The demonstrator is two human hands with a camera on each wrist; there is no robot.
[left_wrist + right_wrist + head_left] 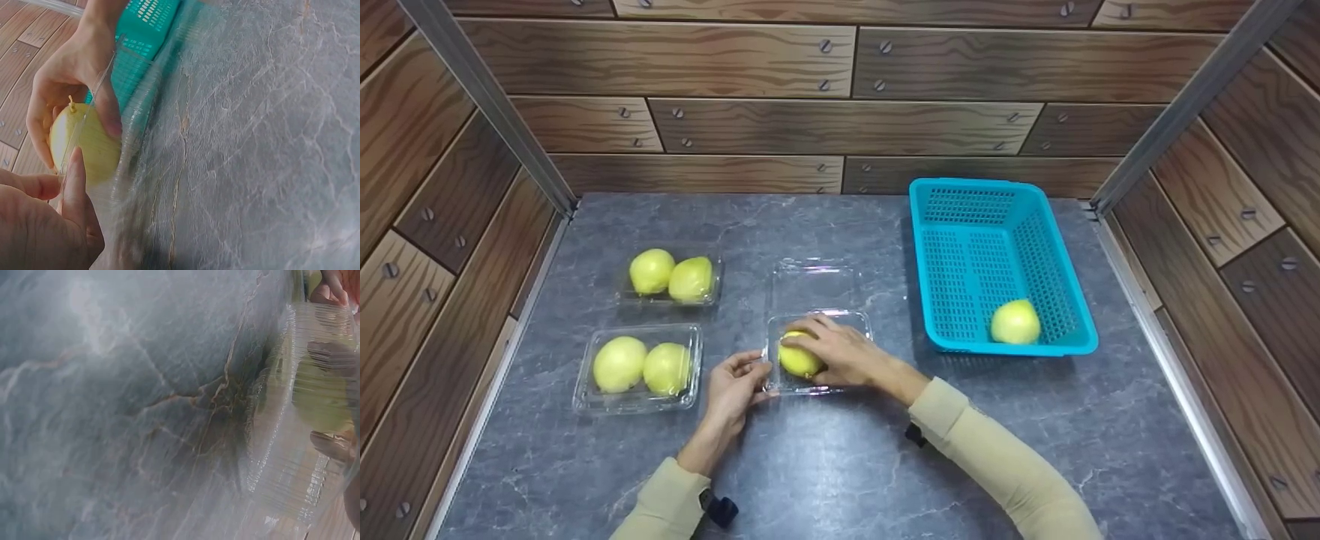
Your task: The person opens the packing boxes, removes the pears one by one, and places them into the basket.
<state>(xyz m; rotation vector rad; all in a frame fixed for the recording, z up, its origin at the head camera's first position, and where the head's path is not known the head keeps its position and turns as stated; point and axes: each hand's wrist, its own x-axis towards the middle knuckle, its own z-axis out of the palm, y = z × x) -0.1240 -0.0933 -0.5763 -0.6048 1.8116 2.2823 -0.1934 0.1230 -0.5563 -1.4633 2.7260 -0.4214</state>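
Fingers of my right hand [840, 351] curl around a yellow-green pear [799, 360] inside the base of an open clear plastic clamshell box [819, 390]. The box lies on the table with its lid [815, 285] folded back, away from me. At the near-left side, my left hand [735, 390] pinches the box's rim between thumb and fingers. In the left wrist view the pear [84, 140] shows its short stem, and the right hand [73, 73] is over it. The right wrist view shows the pear [320, 394] through the ribbed plastic wall.
A turquoise basket [924, 262] with one pear [1015, 322] stands on the right. To the left are two clear boxes, each with two pears: a farther box [671, 302] and a nearer box [634, 405]. Wood-patterned walls [750, 60] surround the grey marbled table [840, 465].
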